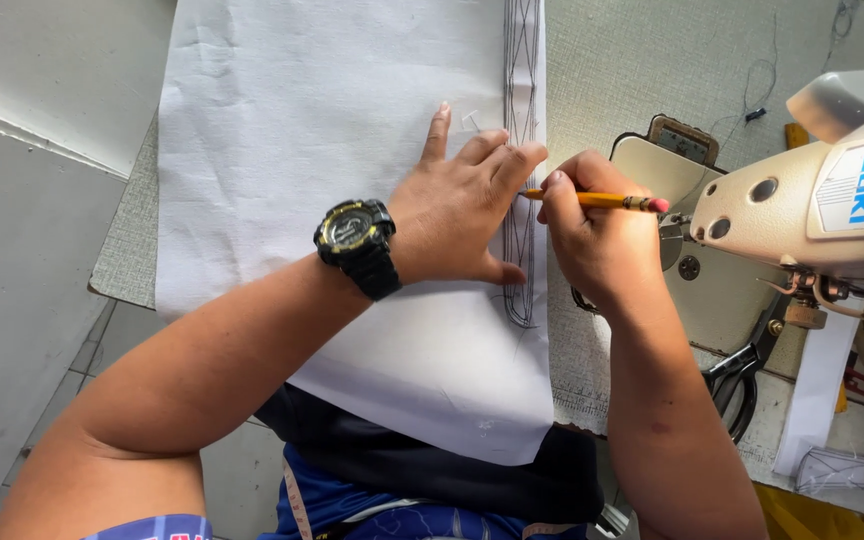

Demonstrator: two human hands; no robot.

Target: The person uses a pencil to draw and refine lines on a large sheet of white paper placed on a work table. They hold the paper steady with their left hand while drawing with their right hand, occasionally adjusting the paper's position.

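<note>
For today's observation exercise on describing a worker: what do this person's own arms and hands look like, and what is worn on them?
Both forearms are bare, with no sleeves reaching them and no gloves on either hand. The left hand has a chunky black digital wristwatch with yellow accents round its face, on a broad black strap at the wrist. The right hand and its wrist carry nothing; no rings show on either hand.

White cloth panel (332,150): matt, fine weave, lightly creased, pencil lines along one edge. Pencil (592,200): glossy yellow-painted wood, metal ferrule, pink rubber eraser. Wristwatch (357,245): black matt plastic or rubber, yellow trim. Worktop (642,70): grey-beige, rough textured covering. Sewing machine (812,200): smooth cream enamel, slightly glossy, with bare metal parts below. Scissors (742,375): dark, smooth handles. Loose thread on worktop.
</note>
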